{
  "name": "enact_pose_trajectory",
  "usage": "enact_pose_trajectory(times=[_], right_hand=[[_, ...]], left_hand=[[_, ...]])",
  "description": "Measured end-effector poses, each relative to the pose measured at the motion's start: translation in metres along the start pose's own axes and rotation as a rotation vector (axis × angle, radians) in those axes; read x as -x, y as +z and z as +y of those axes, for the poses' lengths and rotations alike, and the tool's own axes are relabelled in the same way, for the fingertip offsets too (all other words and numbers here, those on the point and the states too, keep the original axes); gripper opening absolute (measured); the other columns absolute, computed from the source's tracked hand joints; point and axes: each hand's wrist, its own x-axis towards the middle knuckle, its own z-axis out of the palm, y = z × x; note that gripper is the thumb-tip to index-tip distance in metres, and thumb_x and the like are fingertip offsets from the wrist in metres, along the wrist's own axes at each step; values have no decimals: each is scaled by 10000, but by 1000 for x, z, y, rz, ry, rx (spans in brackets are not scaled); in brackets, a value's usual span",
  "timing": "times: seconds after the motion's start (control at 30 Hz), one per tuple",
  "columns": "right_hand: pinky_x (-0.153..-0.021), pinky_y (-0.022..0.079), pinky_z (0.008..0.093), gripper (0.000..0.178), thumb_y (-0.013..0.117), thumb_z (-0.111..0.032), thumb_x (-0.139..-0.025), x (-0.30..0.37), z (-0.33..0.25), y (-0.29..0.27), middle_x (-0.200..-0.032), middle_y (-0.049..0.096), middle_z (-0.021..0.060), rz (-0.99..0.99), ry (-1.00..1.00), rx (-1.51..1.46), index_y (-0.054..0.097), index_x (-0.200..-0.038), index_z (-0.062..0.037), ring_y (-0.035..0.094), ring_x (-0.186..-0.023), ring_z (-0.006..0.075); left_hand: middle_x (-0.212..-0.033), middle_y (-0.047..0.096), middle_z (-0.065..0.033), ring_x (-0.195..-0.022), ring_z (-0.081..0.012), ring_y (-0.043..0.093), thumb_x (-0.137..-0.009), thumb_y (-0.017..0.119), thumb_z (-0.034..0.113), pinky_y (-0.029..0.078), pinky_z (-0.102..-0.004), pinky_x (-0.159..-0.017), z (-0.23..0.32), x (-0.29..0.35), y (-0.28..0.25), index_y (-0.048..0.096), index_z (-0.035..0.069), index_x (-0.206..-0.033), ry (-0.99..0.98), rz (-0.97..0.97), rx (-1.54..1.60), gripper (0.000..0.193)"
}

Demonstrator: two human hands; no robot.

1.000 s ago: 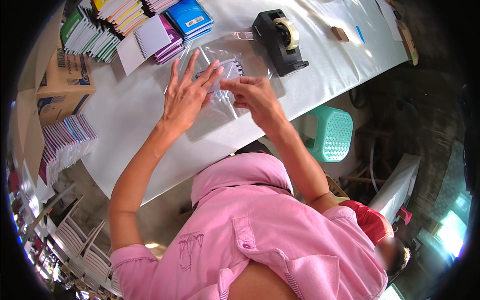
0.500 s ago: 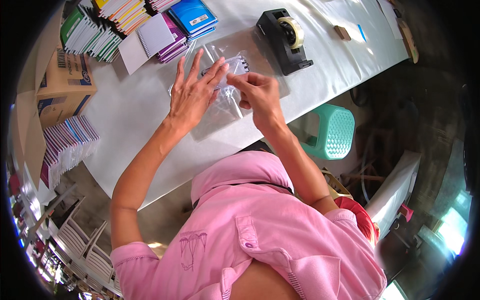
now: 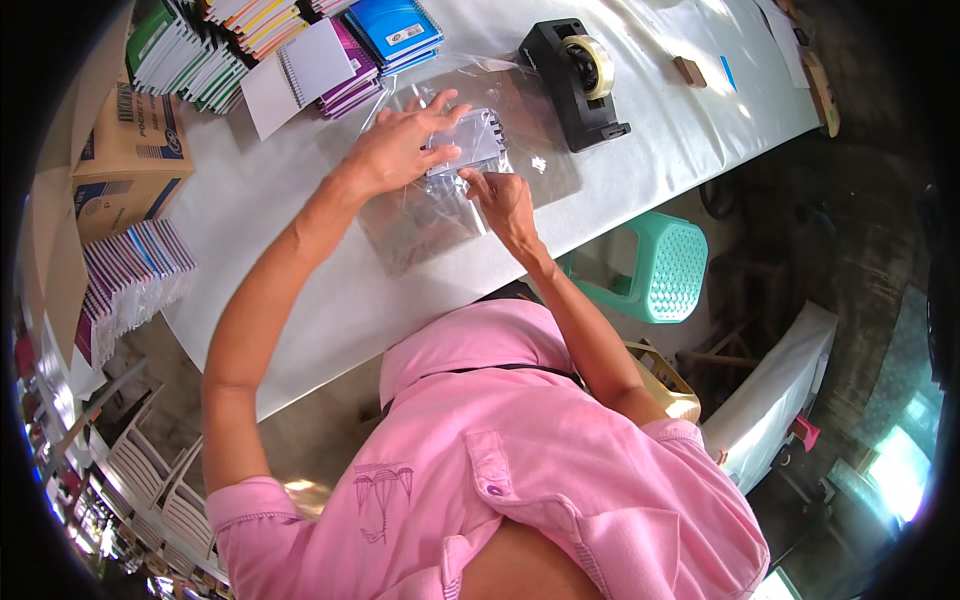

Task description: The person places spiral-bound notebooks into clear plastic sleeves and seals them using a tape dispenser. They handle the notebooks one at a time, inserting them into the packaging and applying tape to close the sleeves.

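Take the small white-paged, spiral-bound notebook (image 3: 478, 137) as your clock centre, twelve pointing away from you. Far out at nine is the brown cardboard box (image 3: 130, 195); at eight, the row of thin purple-edged notebooks (image 3: 140, 280). Close in at nine, your left hand (image 3: 395, 148) is spread wide, fingertips at the notebook's left side, gripping nothing visible. Press lightly and evenly there so the notebook doesn't skid. The clear, creased plastic film (image 3: 415, 235) lies around the notebook, reaching toward seven. At five, your right hand (image 3: 505, 205) is loosely curled, index finger against the near edge; whether it pinches film, you cannot tell. Smooth outward from that edge, easing creases gently. Mind the black tape dispenser (image 3: 572, 100) at two, near the film.
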Motion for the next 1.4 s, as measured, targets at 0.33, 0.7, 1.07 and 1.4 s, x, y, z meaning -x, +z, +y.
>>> enact_pose_trajectory(times=[0.33, 0.7, 1.07, 1.4], right_hand=[[-1083, 384, 441, 705, 786, -331, -789, 10, 3, 30, -1221, 572, 159, -899, 299, -1613, 454, -1326, -18, 532, -1202, 237], [-973, 456, 347, 835, 877, -72, -596, -48, -1, -43, -1168, 588, 115, -238, -490, -240, 415, -1291, -93, 583, -1093, 254], [-1144, 264, 467, 204, 794, -131, -684, -59, -76, -144, -1445, 422, 129, -230, -1153, 118, 705, -866, -109, 333, -1372, 336], [-1116, 290, 515, 489, 850, -292, -641, -39, 18, -63, -1464, 374, 122, -177, -708, -368, 723, -1105, -204, 335, -1368, 306]], left_hand=[[-1562, 252, -138, -1403, -350, 315, -713, 741, 173, 310, -422, -1123, 25, 6, -14, 151, 158, -1536, 154, 215, 310, 1012], [-1594, 100, -160, -1474, -341, 13, -787, 783, 216, 69, -503, -1167, 13, 72, 47, 78, 118, -1542, 4, 447, 1191, 1037], [-1556, 270, -129, -1428, -219, 268, -971, 559, 202, 234, -365, -1151, 66, 43, -12, 290, 17, -1481, -256, 626, 944, 605], [-1562, 276, -88, -1455, -325, 189, -696, 820, 129, 306, -430, -1131, 2, 71, 72, 708, 229, -1149, -38, 699, 547, 477]])
